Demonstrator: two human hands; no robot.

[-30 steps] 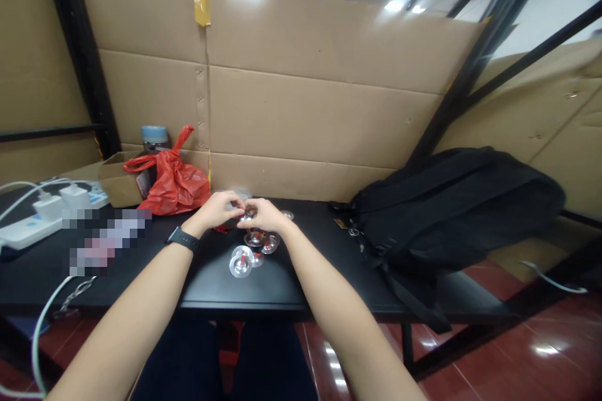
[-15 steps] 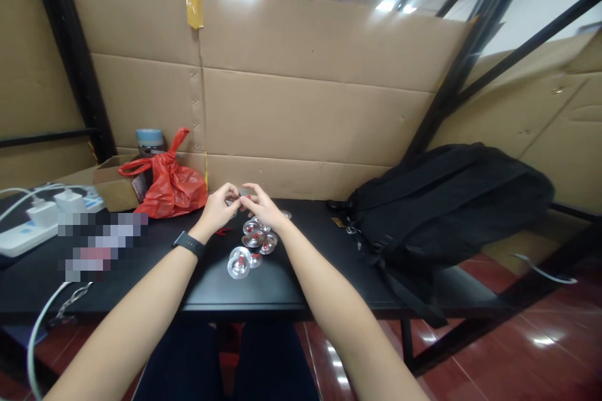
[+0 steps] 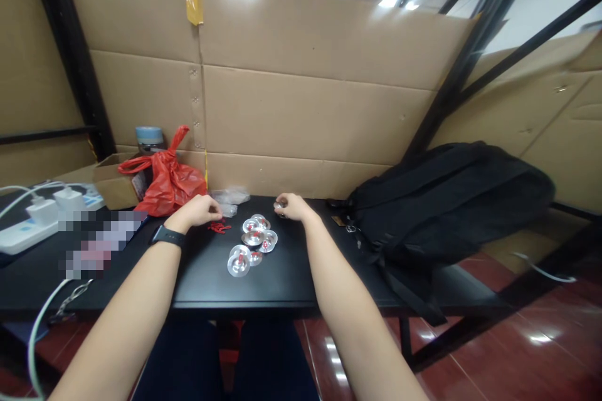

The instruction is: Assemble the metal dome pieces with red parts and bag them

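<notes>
From where I stand, the person's left hand (image 3: pixel 200 210) rests low beside the red strings (image 3: pixel 219 227), palm down with the fingers curled together; whether the fingertips pinch anything I can't tell. The right hand (image 3: pixel 292 207), well apart from it, pinches a shiny disc (image 3: pixel 278 205) between thumb and fingers, probably for a light, sure grip on something thin.

The other discs (image 3: pixel 254 237) lie between the hands and nearer the body, overlapping in a loose cluster with touches of red on them. That middle spot seems handy, since either hand could reach it. The strings sit at the left fingertips and the clear bags (image 3: pixel 230 196) just beyond, likely so small bits stay close.

As for edges, the cardboard (image 3: pixel 301 119) stands right behind both hands and limits any reach forward. To the left hand's outer side, the red bag (image 3: pixel 174 185) crowds close. The backpack (image 3: pixel 451 200) slumps further out past the right hand, with a strip of table (image 3: pixel 216 285) between them. More table runs from the discs toward the body, and its front edge stops short of the lap, so sideways and backward look the easier directions to move.
</notes>
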